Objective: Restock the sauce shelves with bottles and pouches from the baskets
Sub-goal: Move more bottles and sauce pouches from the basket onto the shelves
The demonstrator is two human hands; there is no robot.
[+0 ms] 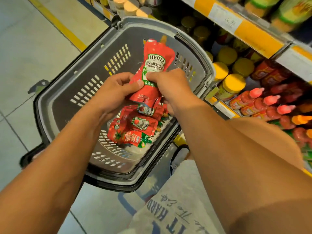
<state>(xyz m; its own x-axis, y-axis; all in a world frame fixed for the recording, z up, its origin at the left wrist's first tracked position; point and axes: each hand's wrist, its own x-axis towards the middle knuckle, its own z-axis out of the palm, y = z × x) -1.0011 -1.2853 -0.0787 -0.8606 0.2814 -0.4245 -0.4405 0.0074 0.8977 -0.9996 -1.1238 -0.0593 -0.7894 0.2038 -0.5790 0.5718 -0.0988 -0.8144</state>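
Observation:
A red Heinz ketchup pouch (154, 65) is held upright over the grey basket (81, 65). My left hand (114, 93) grips its lower left side with the thumb across the front. My right hand (168, 86) pinches the pouch's middle from the right, and more red pouches hang under that hand. Several more ketchup pouches (135, 129) lie in the near right corner of the basket. The sauce shelves (253, 39) stand to the right.
Yellow-lidded jars (233, 83) and red squeeze bottles (253, 100) fill the lower shelf right of the basket. Price strips (224, 16) run along the shelf edges. Tiled floor with a yellow line (55, 22) lies to the left. A shoe (179, 155) is by the basket.

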